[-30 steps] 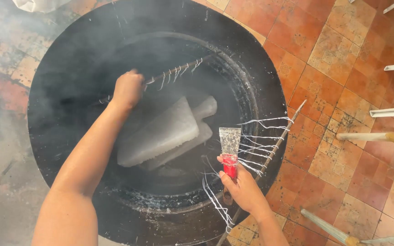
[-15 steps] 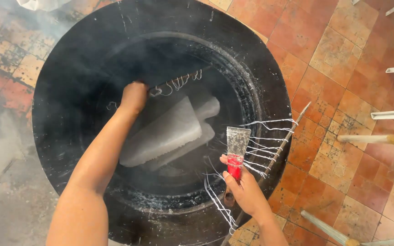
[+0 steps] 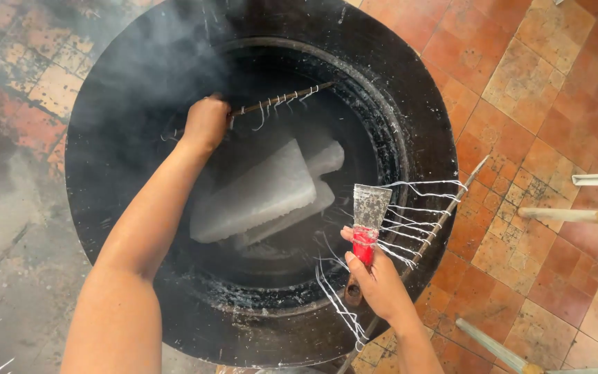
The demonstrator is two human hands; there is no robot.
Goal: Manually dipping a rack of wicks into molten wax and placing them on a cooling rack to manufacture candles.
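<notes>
left hand (image 3: 205,123): fingers gripping wick rod (image 3: 271,104), now swung to black vat's (image 3: 423,125) far rim | right hand (image 3: 378,277): fingers closed on red-handled scraper (image 3: 367,221), unmoved at near rim

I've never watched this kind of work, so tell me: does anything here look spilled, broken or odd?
White drips and streaks spatter the black vat rim. Smoke or steam hazes its upper left side. The left hand holds one stick of strings over the pale blocks; the right hand grips a red-handled scraper. Nothing looks broken.
</notes>
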